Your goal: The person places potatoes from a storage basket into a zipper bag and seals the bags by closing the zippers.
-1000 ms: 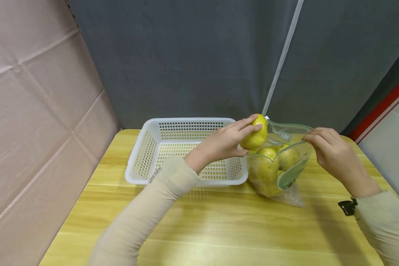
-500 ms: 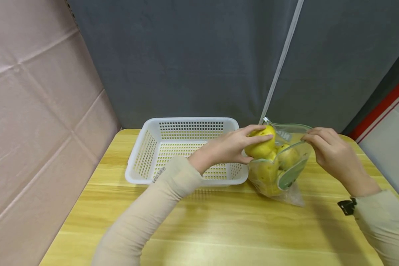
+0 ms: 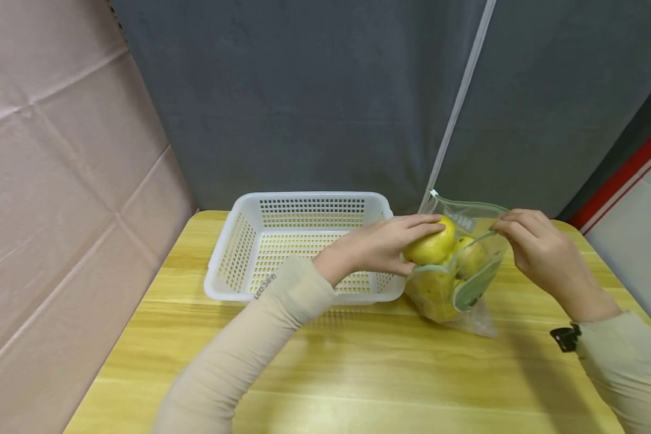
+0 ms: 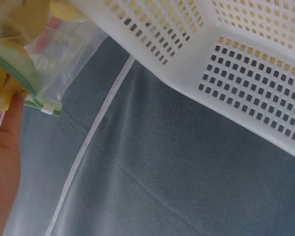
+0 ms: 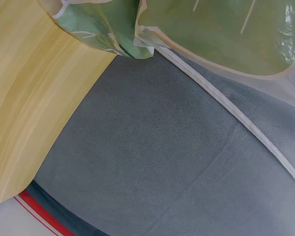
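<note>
At the mouth of a clear zip bag (image 3: 431, 299) with green trim, my left hand (image 3: 382, 244) holds a smooth yellow fruit (image 3: 433, 244) between fingers and thumb. Several more yellow fruits (image 3: 470, 258) lie inside the bag, partly hidden by its printed green panel. My right hand (image 3: 542, 256) pinches the bag's right rim, keeping the mouth spread. In the left wrist view, part of the left hand (image 4: 4, 162) touches a fruit (image 4: 5, 88) beside the bag's white slider (image 4: 48, 108). From the right wrist the green-printed bag (image 5: 103, 27) shows, but no fingers.
A white perforated plastic basket (image 3: 304, 296) stands just left of the bag, close against it. Both rest on a wood-grain table (image 3: 325, 374). A grey curtain (image 3: 314, 102) hangs behind, and a pink cloth wall (image 3: 70, 181) rises at the left.
The left hand has moved right and down, lowering the yellow fruit from above the bag's rim into its mouth. The right hand has stayed on the rim, almost still.
</note>
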